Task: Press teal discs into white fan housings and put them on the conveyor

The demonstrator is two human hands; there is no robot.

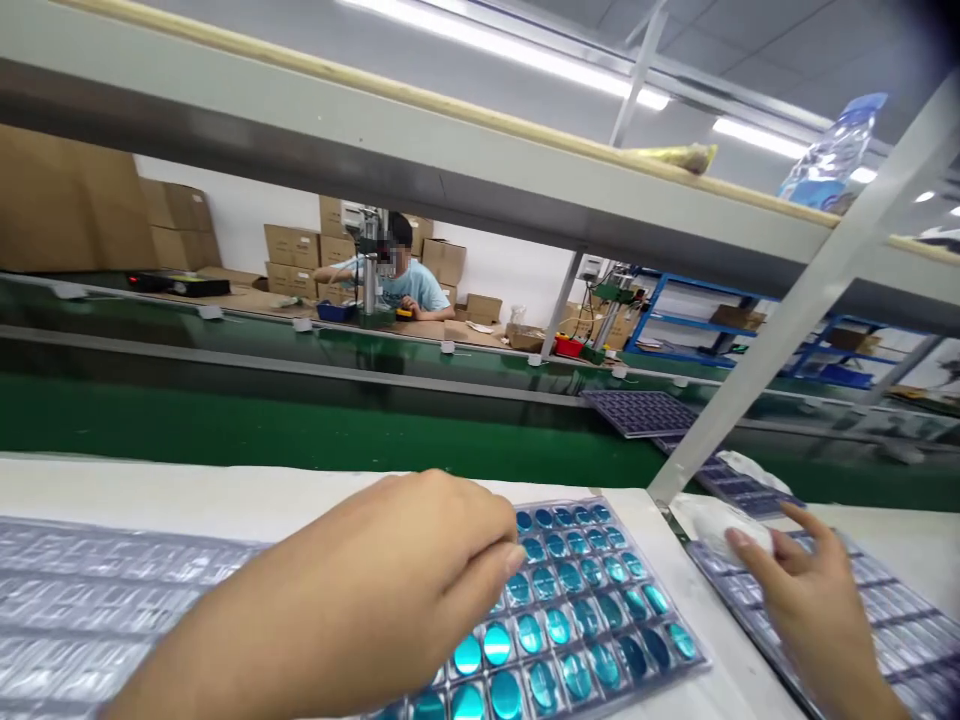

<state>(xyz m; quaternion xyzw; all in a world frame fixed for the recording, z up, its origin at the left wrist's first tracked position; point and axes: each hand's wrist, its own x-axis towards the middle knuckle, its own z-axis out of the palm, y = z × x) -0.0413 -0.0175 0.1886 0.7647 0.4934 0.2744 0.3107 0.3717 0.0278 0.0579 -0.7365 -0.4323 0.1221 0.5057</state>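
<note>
My left hand (442,570) is closed over the left part of a clear plastic tray (694,668). Shiny teal discs (529,633) sit in the tray's round pockets. The thumb presses against the curled fingers, and what they hold, if anything, is hidden. To the right, my right hand (821,595) has its thumb and a finger around a soft-looking white wad (724,528), with the index finger raised. That wad rests at the edge of another clear pocketed tray (892,610), partly covered by the hand.
More clear trays (112,600) lie at left. A slanted white post (780,340) rises between the bench and the overhead shelf (450,150). Beyond the bench runs a green conveyor belt (225,415) carrying trays (641,412). Across it, a person (416,285) sits by a bench press (369,265).
</note>
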